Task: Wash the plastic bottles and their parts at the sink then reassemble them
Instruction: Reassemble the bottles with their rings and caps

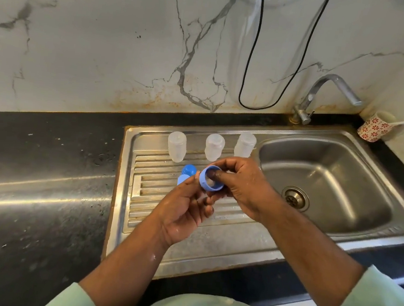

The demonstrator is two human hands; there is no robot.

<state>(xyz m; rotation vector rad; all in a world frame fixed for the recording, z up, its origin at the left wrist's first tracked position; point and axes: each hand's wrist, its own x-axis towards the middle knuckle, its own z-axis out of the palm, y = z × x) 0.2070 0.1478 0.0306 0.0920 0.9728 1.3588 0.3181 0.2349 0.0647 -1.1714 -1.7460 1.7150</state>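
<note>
From the head view we see both hands raised over the ribbed drainboard of the steel sink. Our left hand is turned palm up, its fingers curled around the lower side of a light blue ring cap, which is tilted so that its open mouth faces us. Our right hand comes in from the right, fingers curled over the cap's far rim and the thumb pushed into the opening, against a pale part inside; what that part is we cannot tell. Just left of the cap, two blue caps sit on the drainboard, partly hidden by the left fingers. Behind them, three clear plastic bottles stand in a row along the back of the drainboard, apart from one another. A floral mug stands on the dark counter near the tap.
</note>
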